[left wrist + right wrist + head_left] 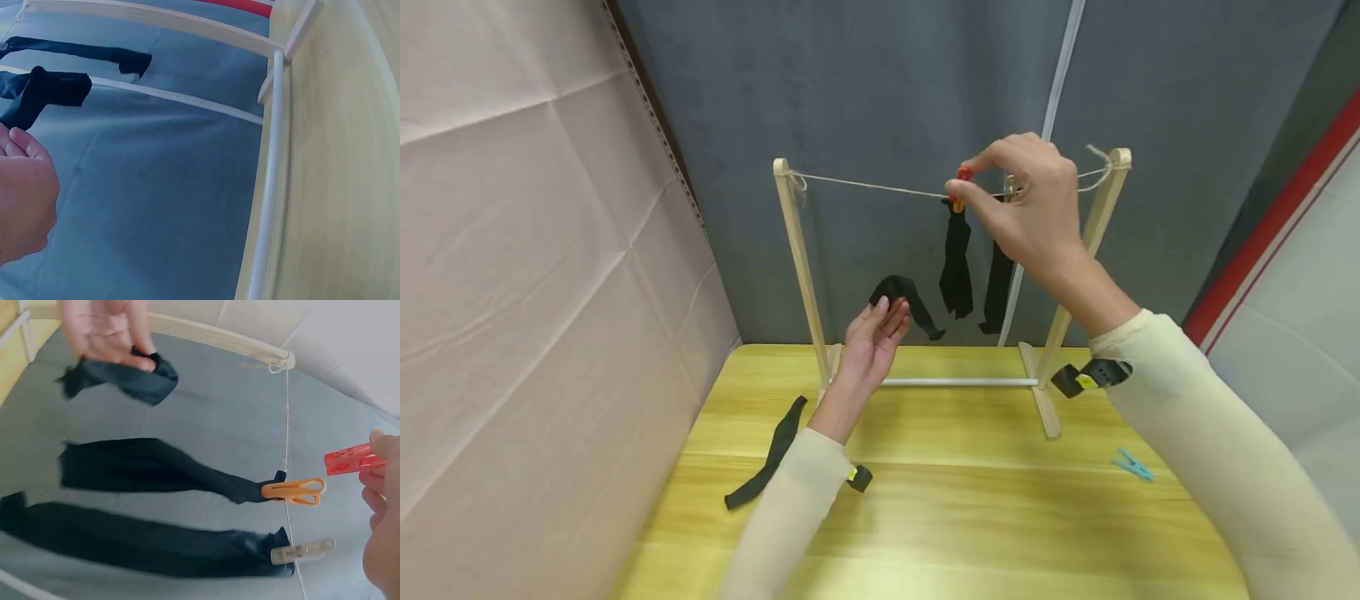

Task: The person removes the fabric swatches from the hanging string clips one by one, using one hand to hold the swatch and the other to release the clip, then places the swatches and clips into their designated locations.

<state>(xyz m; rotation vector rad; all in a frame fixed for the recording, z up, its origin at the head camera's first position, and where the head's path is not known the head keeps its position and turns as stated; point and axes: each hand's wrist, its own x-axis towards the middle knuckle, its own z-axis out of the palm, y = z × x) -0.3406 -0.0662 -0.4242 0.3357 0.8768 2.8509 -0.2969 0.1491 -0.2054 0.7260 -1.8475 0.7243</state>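
Writing: none can be read on the pegs, the socks or the wrist straps; the straps carry small yellow patches, too small to make out.
Right hand (1026, 212): raised at the string (865, 185), thumb and fingers pinching a red clothespin (350, 459) just beside the line.
Left hand (874, 337): lifted below the string, fingers lightly curled round a bunched black sock (902, 298).
Hung socks: one (150, 465) held on the string by an orange clothespin (294, 489), another (144, 544) by a pale clothespin (302, 550), side by side.
Rack (796, 250): two light wooden posts with a white bar low between them, string tied across the tops.
Surface: yellow wooden table (962, 508); a flat black sock (767, 457) lies near the left forearm, a blue clothespin (1132, 465) lies to the right.
Room: grey fabric backdrop (880, 100) behind, creased pale sheeting (527, 250) on the left, a red stripe at the right edge.
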